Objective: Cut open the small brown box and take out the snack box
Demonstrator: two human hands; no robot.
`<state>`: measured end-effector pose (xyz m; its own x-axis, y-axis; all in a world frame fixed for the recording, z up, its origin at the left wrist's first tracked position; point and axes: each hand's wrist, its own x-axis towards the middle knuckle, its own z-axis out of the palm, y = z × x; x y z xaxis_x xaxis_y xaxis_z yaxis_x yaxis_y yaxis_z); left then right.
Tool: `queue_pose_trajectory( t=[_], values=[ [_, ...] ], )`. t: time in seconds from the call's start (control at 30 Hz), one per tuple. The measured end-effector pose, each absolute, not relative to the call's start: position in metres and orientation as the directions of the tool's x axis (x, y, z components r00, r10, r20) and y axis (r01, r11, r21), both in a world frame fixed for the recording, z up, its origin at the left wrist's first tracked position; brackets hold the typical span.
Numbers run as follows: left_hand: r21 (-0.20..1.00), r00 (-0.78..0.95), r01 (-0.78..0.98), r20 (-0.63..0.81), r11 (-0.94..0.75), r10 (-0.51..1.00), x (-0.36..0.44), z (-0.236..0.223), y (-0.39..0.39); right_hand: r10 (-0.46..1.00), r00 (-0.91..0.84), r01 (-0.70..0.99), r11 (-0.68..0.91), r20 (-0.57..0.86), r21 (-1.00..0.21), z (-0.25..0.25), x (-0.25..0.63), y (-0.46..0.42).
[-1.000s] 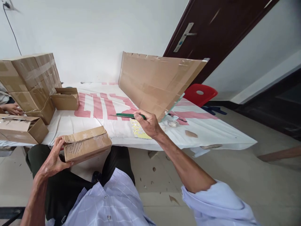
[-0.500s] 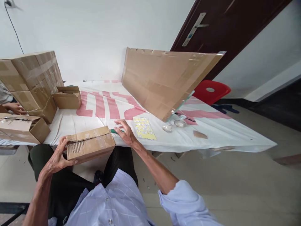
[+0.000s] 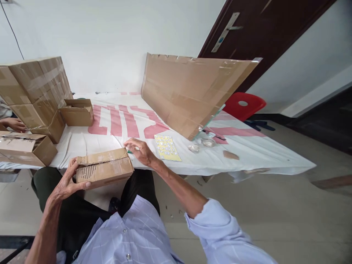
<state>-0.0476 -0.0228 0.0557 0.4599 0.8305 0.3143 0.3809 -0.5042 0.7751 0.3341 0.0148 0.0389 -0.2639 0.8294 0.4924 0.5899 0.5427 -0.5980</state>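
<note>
My left hand [image 3: 67,182] grips the left end of a taped brown cardboard box [image 3: 104,167], thumb on the near side and fingers at the far corner. The box is held slightly tilted over my lap, against the table's front edge. Just beyond its right end, my right hand [image 3: 141,151] is over the table with its fingers bent together. A bit of a green object [image 3: 129,151] shows beneath those fingers. Most of it is covered, and whether it is held or only touched is hard to see. To the right lies a yellow sheet [image 3: 167,147] with several pale pieces on it.
Stacked cartons [image 3: 33,88], a small opened box [image 3: 77,112] and another carton [image 3: 27,147] occupy the left, beside another person's hand [image 3: 15,124]. A big cardboard panel [image 3: 189,91] leans at the back. Small clear-wrapped bundles [image 3: 207,142] and a red stool [image 3: 243,105] are to the right.
My right hand has shifted left toward the box's end, and its fingers have drawn together. Less of the green object shows. My left hand keeps its hold on the box.
</note>
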Motion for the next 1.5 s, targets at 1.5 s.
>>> queue_pose_trajectory(
  t=[1.5],
  values=[
    [0.816, 0.463, 0.391, 0.225, -0.425, 0.857, -0.049, 0.049, -0.021, 0.749, -0.627, 0.779, 0.613, 0.213, 0.134, 0.138, 0.312, -0.024]
  ],
)
